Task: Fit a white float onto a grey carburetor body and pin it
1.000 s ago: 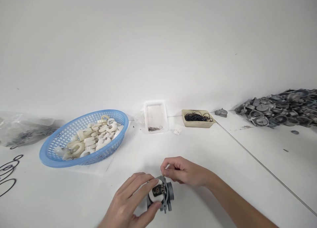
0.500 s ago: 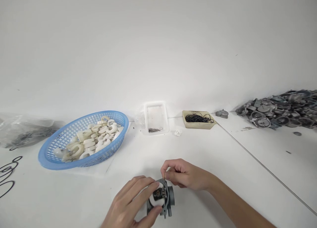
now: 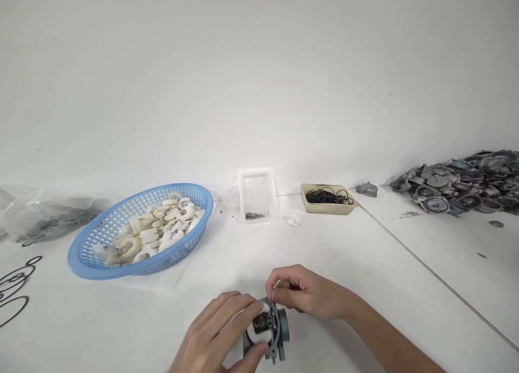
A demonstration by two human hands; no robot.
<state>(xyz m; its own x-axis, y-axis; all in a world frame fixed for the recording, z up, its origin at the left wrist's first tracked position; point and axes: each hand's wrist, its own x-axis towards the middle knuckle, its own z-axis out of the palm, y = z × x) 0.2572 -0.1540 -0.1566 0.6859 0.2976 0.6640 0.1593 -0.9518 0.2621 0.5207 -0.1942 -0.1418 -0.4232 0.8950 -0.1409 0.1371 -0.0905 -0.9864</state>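
Observation:
A grey metal carburetor body (image 3: 284,325) sits at the lower middle with its open side facing up. Inside it lies a white U-shaped plastic float (image 3: 259,336) around dark brass-coloured parts. My left hand (image 3: 221,332) curls over the left side, fingers and thumb gripping the carburetor and touching the float. Just beyond the carburetor's upper edge, my right hand (image 3: 306,293) has thumb and forefinger pinched together. Whatever sits between those fingertips is too small to make out.
At left stands a blue basket (image 3: 77,254) of white floats, near a plastic bag (image 3: 52,216) and black rubber rings (image 3: 16,278). Behind are a white tray (image 3: 258,192) with thin pins and a yellowish tray (image 3: 330,208) of black rings. Grey metal bowls (image 3: 466,186) are heaped at right.
The whole view has shifted slightly, so everything appears a little lower and further right. Both hands keep nearly the same pose at the carburetor.

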